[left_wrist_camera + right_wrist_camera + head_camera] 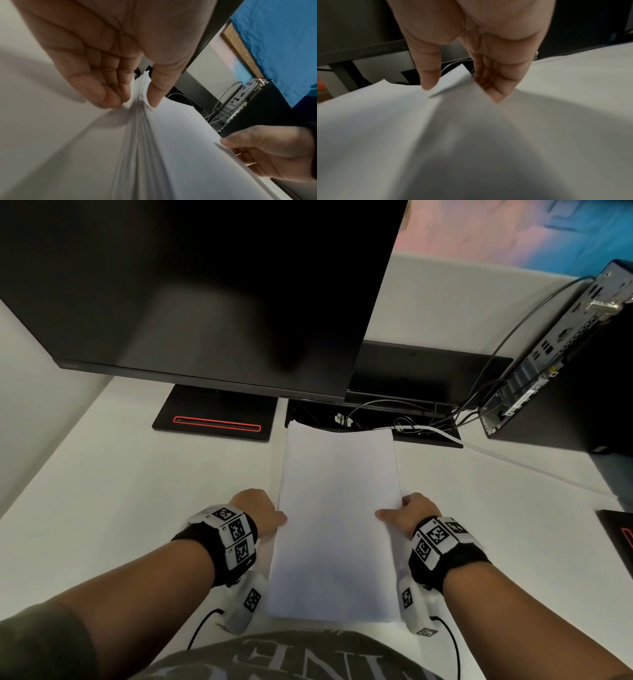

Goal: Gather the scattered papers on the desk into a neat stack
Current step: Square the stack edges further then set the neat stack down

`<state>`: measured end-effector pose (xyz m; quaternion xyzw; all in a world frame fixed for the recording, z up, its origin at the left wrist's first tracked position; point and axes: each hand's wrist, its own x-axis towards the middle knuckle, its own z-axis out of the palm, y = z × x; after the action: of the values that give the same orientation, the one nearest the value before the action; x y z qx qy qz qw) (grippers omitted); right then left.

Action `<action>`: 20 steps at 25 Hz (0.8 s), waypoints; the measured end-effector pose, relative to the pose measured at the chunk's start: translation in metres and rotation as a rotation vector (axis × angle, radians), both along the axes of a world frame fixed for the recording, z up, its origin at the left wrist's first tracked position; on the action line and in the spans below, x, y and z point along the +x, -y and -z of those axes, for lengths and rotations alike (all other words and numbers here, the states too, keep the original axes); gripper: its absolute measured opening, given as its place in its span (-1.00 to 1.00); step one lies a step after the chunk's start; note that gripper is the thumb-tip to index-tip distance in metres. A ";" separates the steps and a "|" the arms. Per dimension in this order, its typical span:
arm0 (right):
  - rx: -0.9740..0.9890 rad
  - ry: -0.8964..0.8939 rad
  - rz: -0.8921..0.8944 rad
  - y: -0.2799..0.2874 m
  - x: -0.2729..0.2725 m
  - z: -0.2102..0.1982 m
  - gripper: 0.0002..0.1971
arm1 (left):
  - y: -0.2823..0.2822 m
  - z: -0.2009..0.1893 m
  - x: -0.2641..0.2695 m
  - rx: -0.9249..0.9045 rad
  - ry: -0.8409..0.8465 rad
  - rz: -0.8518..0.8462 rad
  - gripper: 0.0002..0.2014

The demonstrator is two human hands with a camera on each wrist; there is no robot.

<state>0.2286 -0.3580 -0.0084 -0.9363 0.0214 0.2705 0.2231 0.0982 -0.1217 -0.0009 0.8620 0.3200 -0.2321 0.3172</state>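
Already the papers (337, 522) form one stack at the centre of the frame, low on the white bench (137, 474). Left hand (257, 513) and right hand (407, 517) pinch its side edges with curled fingers (109, 94). Probably only final squaring remains.

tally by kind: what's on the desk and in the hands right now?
Paper stacks: 1, held by left hand and right hand
Monitors: 1
Desktop PCs: 1
Total: 3; sheets in the stack can't be counted.
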 end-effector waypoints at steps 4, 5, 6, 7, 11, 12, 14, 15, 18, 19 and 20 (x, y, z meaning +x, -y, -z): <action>0.090 0.027 -0.030 0.008 -0.016 -0.005 -0.75 | 0.007 -0.001 -0.001 0.092 0.023 0.050 -0.76; 0.113 0.020 -0.034 0.008 -0.020 -0.006 -0.82 | 0.009 -0.001 0.000 0.108 0.015 0.054 -0.76; 0.118 0.010 -0.040 0.008 -0.023 -0.005 -0.80 | 0.012 -0.001 0.001 0.117 0.008 0.057 -0.76; 0.117 0.012 -0.049 0.007 -0.024 -0.006 -0.81 | 0.014 -0.001 0.002 0.119 0.003 0.050 -0.75; 0.119 0.015 -0.068 0.006 -0.023 -0.007 -0.86 | 0.018 -0.001 0.005 0.118 -0.001 0.015 -0.67; 0.124 0.011 -0.064 0.007 -0.022 -0.007 -0.87 | 0.018 0.000 0.007 0.121 -0.003 0.017 -0.65; 0.129 0.003 -0.056 0.008 -0.022 -0.007 -0.86 | 0.017 0.001 0.008 0.126 -0.004 0.018 -0.63; 0.123 -0.002 -0.060 0.008 -0.023 -0.009 -0.84 | 0.017 0.001 0.009 0.130 -0.007 0.019 -0.62; 0.123 -0.003 -0.072 0.008 -0.021 -0.010 -0.85 | 0.017 0.001 0.011 0.152 -0.019 0.023 -0.60; 0.115 -0.001 -0.079 0.008 -0.022 -0.012 -0.85 | 0.017 0.001 0.012 0.156 -0.025 0.023 -0.59; 0.109 0.004 -0.088 0.008 -0.022 -0.011 -0.82 | 0.017 0.001 0.013 0.163 -0.029 0.029 -0.59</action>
<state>0.2065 -0.3663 0.0031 -0.9233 -0.0348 0.2789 0.2616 0.1111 -0.1383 -0.0019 0.8862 0.3297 -0.2224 0.2378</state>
